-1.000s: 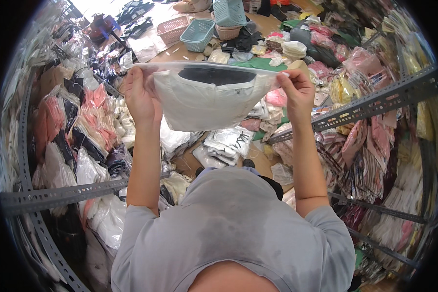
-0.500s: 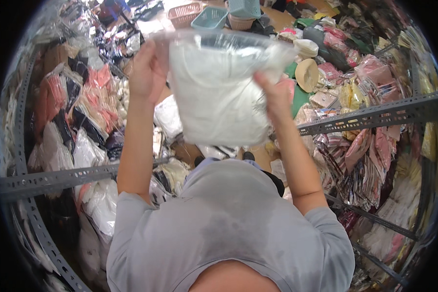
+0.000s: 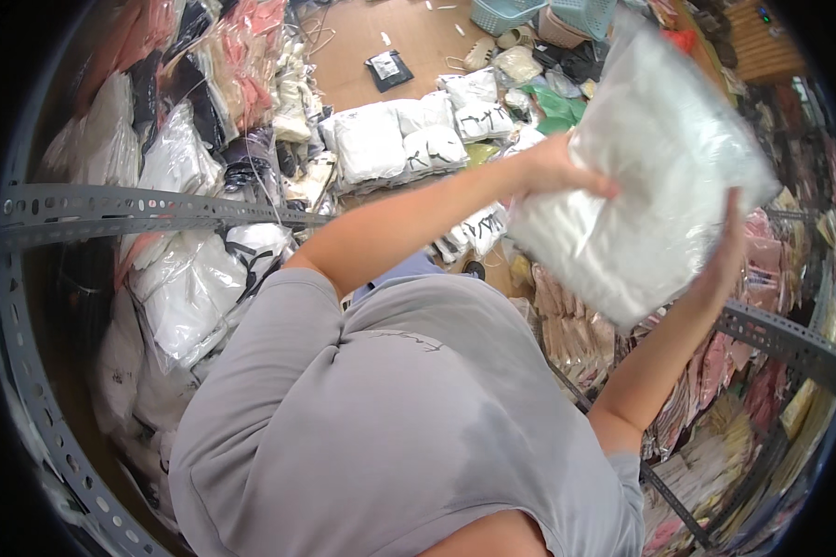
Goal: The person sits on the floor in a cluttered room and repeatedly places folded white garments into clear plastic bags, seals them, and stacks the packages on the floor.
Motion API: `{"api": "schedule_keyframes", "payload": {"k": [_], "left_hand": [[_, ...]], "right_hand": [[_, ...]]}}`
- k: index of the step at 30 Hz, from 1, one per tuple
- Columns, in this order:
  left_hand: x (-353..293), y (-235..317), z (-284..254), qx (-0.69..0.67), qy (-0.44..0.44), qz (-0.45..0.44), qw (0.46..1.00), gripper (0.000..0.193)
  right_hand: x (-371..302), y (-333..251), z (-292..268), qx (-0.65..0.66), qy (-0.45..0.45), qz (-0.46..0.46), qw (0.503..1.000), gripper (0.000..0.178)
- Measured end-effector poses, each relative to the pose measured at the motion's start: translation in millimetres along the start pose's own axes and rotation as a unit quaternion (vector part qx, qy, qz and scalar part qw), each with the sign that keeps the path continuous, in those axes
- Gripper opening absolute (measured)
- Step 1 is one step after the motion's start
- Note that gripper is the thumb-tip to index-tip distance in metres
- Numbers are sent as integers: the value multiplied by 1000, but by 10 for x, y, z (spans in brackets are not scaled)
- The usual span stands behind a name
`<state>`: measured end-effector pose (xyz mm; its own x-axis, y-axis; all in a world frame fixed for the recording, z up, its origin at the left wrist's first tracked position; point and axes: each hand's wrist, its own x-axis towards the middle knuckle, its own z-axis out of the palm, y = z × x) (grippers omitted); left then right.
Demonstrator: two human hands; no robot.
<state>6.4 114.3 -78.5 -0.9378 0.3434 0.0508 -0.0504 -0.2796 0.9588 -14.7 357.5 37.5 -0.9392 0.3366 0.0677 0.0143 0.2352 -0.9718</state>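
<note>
A clear plastic bag with folded white clothing inside point(image 3: 659, 176) is held up tilted in front of me, at the right. My left hand point(image 3: 559, 169) grips its left side, thumb pressed on the face toward me and the other fingers hidden by the bag. On the lower right edge, my right hand point(image 3: 723, 255) clasps the bag, fingers pointing up along it. Blur softens the bag's upper end. Beyond my left forearm, packed white garments point(image 3: 370, 144) lie in stacks on the floor.
Grey perforated metal shelf bars point(image 3: 149, 204) cross at left and right point(image 3: 780, 342). Bagged clothes point(image 3: 190, 288) fill the left shelf, pink garments point(image 3: 576, 339) the right. A dark packet point(image 3: 388, 71) lies on the brown floor. Blue baskets point(image 3: 506, 13) stand at the back.
My view has turned, bringing more floor into sight. The bag has swung to the right and tilted, with both hands still on it; my left arm now reaches across.
</note>
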Motion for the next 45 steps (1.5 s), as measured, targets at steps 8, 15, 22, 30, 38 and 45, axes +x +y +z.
{"api": "schedule_keyframes", "payload": {"k": [8,15,22,30,38,45], "left_hand": [[-720,-726,23,-304,19,-293,906,54],[-896,-1337,-301,-106,52,-325,938,65],[-910,-1219,-359,-86,55,-261,960,59],[-967,-1370,-274,-64,68,-317,944,60],[-636,-1799,-99,-139,43,-403,903,59],[-716,-1777,144,-179,50,-455,871,59]], "right_hand": [[-580,1547,-180,153,-238,338,898,60],[-1193,1650,261,117,-223,426,869,58],[-1155,1776,276,122,-207,364,900,48],[-1319,2327,134,119,-160,380,903,44],[-949,3067,-157,118,-197,370,900,35],[-923,3488,-255,104,-241,476,839,34]]}}
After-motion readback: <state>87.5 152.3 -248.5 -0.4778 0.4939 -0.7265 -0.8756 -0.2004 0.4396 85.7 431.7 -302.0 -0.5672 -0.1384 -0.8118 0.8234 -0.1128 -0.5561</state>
